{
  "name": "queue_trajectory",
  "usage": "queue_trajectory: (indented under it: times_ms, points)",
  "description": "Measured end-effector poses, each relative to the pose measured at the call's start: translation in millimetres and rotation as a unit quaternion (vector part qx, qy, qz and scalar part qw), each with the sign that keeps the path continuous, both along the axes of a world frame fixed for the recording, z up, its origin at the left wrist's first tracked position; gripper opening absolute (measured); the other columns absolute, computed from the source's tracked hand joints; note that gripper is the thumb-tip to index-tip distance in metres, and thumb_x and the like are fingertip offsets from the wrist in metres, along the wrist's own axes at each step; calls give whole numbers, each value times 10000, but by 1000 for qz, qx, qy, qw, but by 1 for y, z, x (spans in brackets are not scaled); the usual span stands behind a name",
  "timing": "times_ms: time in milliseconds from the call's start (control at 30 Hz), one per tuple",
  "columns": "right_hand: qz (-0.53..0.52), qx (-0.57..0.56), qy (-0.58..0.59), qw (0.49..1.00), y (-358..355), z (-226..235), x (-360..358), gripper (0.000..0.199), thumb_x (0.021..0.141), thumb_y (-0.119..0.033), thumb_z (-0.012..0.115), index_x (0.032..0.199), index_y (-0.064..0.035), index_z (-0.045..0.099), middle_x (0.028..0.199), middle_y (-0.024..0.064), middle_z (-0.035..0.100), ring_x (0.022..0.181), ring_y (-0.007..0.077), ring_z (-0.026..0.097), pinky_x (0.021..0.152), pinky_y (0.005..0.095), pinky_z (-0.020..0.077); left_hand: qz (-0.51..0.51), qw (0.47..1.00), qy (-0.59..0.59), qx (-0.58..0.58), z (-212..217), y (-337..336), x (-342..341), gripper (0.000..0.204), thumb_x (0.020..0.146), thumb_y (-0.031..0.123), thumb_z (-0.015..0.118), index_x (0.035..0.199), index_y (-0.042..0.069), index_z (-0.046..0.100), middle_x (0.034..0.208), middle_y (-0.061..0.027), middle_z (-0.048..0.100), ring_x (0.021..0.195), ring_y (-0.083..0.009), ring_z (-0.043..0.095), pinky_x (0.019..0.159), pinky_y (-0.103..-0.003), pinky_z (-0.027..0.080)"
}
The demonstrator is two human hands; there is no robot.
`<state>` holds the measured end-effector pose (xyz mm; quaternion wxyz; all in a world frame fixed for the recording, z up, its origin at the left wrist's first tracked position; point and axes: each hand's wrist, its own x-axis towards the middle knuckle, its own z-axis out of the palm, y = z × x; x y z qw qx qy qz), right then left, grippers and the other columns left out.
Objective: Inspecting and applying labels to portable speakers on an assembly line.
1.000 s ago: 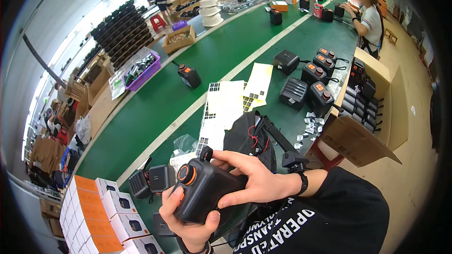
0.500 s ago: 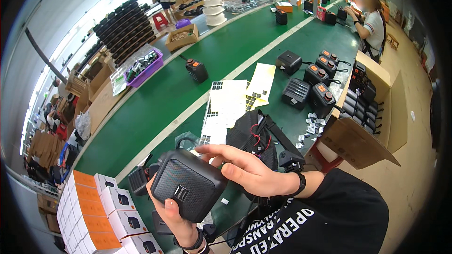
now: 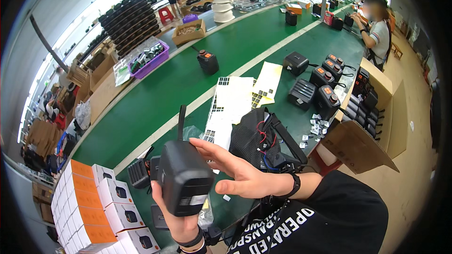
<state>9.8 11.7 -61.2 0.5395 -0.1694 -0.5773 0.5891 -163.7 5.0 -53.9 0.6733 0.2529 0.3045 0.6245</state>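
Observation:
My left hand (image 3: 181, 226) grips a black portable speaker (image 3: 186, 171) from below and lifts it over the bench. The speaker is tilted, with its mesh side turned away to the left and a pale label (image 3: 192, 201) showing on its lower face. A strap (image 3: 181, 122) stands up from its top. My right hand (image 3: 242, 171) is open, its fingers stretched out along the speaker's upper right edge; the fingertips seem to touch it. Behind the held speaker, another black ribbed speaker (image 3: 139, 174) lies on the bench.
White-and-orange boxes (image 3: 84, 207) are stacked at lower left. Sticker sheets (image 3: 233, 99) and a black mesh bag (image 3: 249, 131) lie mid-bench. Several speakers (image 3: 325, 77) stand at right beside an open carton (image 3: 360, 146). One speaker (image 3: 207, 62) sits on the green belt (image 3: 150, 108). A co-worker (image 3: 378, 33) sits beyond.
The speaker has been turned in my left hand: its mesh front has swung away, and the labelled face now shows. My right hand's fingers have straightened. The view has shifted slightly.

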Motion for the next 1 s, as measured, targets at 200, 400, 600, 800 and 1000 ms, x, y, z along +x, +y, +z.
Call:
queue_trajectory:
  times_ms: [200, 400, 600, 800, 1000]
  points:
    - [-29, -32, -50, 998, 1, 0, -9, 1039, 744, -323, 741, 1436, -66, 10, 1446, 202, 156, 1350, 301, 186, 1085, 422, 188, -261, 854, -433, -120, -10, 8, -8, 571, 890, 252, 526, 1341, -11, 293, 1280, -283, 339, 1108, -381, 488, 898, -470, 492]
    - [-32, -83, -43, 995, 2, -4, -14, 1105, 698, -257, 786, 1435, -77, -19, 1426, 226, 159, 1310, 290, 274, 1082, 416, 205, -237, 863, -429, -120, -14, 8, -1, 572, 887, 253, 529, 1339, -11, 298, 1275, -280, 350, 1125, -365, 475, 909, -446, 492]
    - [-37, -126, 8, 991, 2, -1, -18, 1074, 678, -121, 773, 1438, -70, 16, 1409, 171, 203, 1204, 226, 373, 1035, 381, 273, -168, 963, -197, -69, -6, 3, 11, 533, 920, 477, 399, 1254, 65, 446, 1161, -154, 534, 1005, -313, 559, 809, -412, 524]
    - [-325, 182, -258, 891, 0, 11, -18, 1021, 623, -93, 751, 1409, 13, 107, 1395, 198, 214, 1252, 313, 308, 1034, 389, 269, -6, 983, 128, 132, -15, -3, 12, 705, 883, 494, 482, 1363, 32, 248, 1286, -122, 425, 1161, -232, 464, 973, -363, 390]
    - [-269, 233, -194, 914, 4, 12, -13, 926, 684, -207, 750, 1395, -24, 186, 1383, 215, 220, 1254, 375, 281, 1027, 432, 284, -2, 990, 114, 88, -34, 0, 1, 637, 817, 338, 583, 1292, -21, 356, 1220, -142, 490, 1083, -250, 527, 930, -384, 433]
